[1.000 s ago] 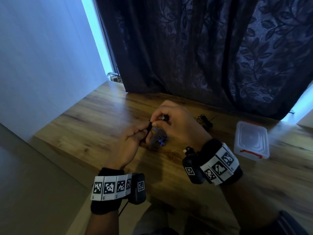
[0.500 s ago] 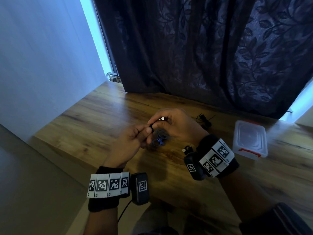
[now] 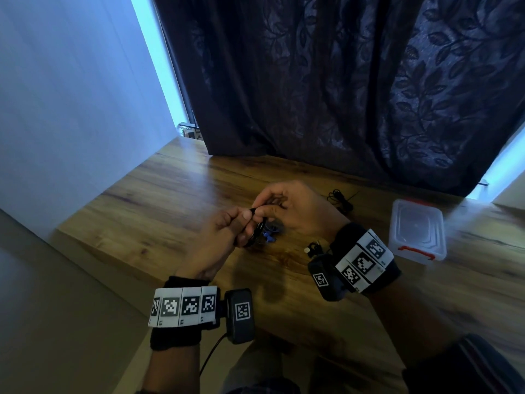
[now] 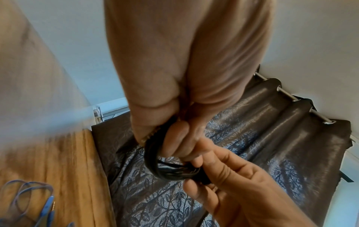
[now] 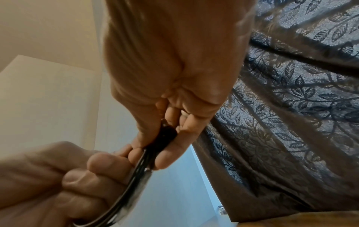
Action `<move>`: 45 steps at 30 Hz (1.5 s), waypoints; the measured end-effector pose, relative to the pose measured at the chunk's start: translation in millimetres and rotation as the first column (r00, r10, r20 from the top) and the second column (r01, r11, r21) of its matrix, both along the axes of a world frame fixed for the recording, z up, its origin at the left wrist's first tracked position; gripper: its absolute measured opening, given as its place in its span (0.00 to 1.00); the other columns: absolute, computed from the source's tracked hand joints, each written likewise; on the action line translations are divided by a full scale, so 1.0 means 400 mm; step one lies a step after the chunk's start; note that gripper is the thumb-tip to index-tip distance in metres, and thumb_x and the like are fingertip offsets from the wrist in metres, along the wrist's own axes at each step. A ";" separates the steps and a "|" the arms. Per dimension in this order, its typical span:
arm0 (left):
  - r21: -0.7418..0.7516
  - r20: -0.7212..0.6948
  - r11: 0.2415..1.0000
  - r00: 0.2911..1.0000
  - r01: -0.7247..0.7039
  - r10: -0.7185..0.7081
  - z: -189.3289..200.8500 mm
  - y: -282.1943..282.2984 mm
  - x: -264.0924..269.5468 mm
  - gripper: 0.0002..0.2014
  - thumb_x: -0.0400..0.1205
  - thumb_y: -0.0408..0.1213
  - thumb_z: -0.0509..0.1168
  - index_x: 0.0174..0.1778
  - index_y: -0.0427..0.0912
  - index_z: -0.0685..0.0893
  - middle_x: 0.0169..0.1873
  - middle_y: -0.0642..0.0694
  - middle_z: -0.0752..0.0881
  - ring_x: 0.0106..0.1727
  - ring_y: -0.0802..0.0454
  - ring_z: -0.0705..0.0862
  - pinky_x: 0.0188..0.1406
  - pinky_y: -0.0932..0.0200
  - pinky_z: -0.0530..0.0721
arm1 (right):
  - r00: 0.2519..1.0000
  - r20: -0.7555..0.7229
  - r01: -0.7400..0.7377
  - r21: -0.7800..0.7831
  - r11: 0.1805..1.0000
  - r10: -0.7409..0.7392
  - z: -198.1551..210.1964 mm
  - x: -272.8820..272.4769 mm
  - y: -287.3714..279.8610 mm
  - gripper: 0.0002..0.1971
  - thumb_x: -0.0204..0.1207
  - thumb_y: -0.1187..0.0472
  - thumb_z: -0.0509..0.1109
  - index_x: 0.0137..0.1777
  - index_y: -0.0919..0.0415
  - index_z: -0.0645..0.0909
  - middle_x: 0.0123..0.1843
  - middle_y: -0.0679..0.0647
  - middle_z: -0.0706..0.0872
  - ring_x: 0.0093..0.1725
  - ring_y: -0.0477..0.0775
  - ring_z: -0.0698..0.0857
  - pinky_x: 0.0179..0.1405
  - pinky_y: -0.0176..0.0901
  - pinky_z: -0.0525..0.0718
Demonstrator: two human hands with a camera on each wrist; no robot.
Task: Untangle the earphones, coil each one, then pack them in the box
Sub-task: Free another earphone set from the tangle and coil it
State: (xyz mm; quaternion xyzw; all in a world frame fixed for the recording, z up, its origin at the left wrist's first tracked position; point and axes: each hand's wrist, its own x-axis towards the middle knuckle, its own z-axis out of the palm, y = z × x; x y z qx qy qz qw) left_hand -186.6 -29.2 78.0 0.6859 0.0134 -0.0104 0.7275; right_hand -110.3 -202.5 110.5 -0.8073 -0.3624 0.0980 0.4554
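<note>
Both hands meet above the middle of the wooden table and hold one coil of black earphone cable. My left hand grips the coil with curled fingers. My right hand pinches its upper end, a black plug, between thumb and fingers. A blue earphone lies loose on the table under the hands, and the left wrist view shows its cable. Another black earphone lies behind my right hand. The clear plastic box with red clasps stands closed at the right.
A dark leaf-patterned curtain hangs along the table's far edge. A pale wall runs on the left. A small black and white earbud lies near my right wrist. The table's near edge is close to my forearms.
The hands have stayed together over the blue earphone. The black cable now shows as a gathered coil between them, and my left thumb sits higher against my right fingers.
</note>
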 end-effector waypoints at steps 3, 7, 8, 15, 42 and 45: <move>0.021 -0.023 0.999 0.999 -0.032 0.032 -0.004 -0.004 0.004 0.12 0.88 0.33 0.58 0.44 0.37 0.85 0.28 0.49 0.80 0.29 0.58 0.74 0.34 0.62 0.73 | 0.996 0.059 0.065 -0.044 0.997 -0.062 -0.001 -0.004 -0.002 0.04 0.81 0.61 0.75 0.52 0.58 0.89 0.44 0.47 0.91 0.45 0.42 0.89 0.47 0.42 0.90; 0.113 0.023 0.989 0.995 -0.095 0.093 0.000 -0.016 0.003 0.12 0.87 0.35 0.60 0.41 0.41 0.86 0.31 0.54 0.88 0.36 0.60 0.85 0.42 0.60 0.82 | 0.994 0.044 0.098 0.008 0.995 -0.098 -0.001 -0.013 -0.004 0.03 0.81 0.62 0.75 0.51 0.58 0.89 0.45 0.48 0.92 0.46 0.44 0.91 0.51 0.50 0.92; 0.146 0.051 0.982 0.992 -0.121 0.115 0.006 -0.022 0.000 0.12 0.87 0.34 0.59 0.40 0.41 0.85 0.31 0.57 0.89 0.36 0.63 0.86 0.40 0.64 0.83 | 0.994 0.035 0.103 0.024 0.994 -0.104 -0.001 -0.016 -0.004 0.03 0.81 0.62 0.74 0.51 0.59 0.89 0.45 0.48 0.92 0.46 0.44 0.91 0.51 0.54 0.92; 0.352 0.176 0.913 0.972 -0.207 0.153 -0.003 -0.013 0.007 0.12 0.88 0.40 0.60 0.40 0.49 0.85 0.53 0.42 0.81 0.56 0.52 0.83 0.50 0.64 0.77 | 0.988 0.077 0.123 0.103 0.987 -0.131 -0.002 -0.022 -0.002 0.02 0.80 0.65 0.75 0.50 0.59 0.88 0.44 0.46 0.92 0.44 0.42 0.91 0.48 0.52 0.92; 0.206 0.269 0.976 0.963 -0.073 0.015 -0.015 -0.004 -0.002 0.02 0.89 0.32 0.56 0.52 0.38 0.69 0.36 0.38 0.83 0.30 0.60 0.80 0.27 0.64 0.76 | 0.995 -0.092 0.071 0.288 0.955 -0.047 -0.052 0.016 -0.005 0.05 0.78 0.70 0.76 0.53 0.69 0.89 0.49 0.62 0.92 0.47 0.57 0.93 0.49 0.58 0.93; 0.194 0.252 0.980 0.968 -0.053 0.003 -0.019 -0.002 0.002 0.06 0.88 0.29 0.57 0.53 0.28 0.70 0.35 0.39 0.83 0.28 0.58 0.78 0.27 0.63 0.75 | 0.988 -0.143 0.099 0.333 0.938 -0.053 -0.066 0.021 -0.010 0.06 0.77 0.72 0.76 0.53 0.71 0.88 0.48 0.63 0.93 0.45 0.56 0.94 0.48 0.49 0.94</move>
